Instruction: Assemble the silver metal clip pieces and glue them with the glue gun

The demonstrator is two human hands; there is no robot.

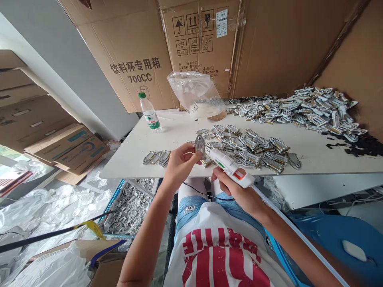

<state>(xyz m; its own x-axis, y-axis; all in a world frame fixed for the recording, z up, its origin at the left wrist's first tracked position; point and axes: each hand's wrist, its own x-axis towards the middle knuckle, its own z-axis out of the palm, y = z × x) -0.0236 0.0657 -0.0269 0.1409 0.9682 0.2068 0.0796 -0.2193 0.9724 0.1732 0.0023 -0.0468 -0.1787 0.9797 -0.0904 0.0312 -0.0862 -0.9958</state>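
Grey pointed badge (199, 145) (silver-edged), white glue gun (229, 167)

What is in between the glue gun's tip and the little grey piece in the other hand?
Nothing visible. The left hand holds the grey badge-shaped piece upright above the white table edge. The white glue gun, in the right hand, points its nozzle at the piece's lower edge, close beside it. Whether they touch cannot be told.
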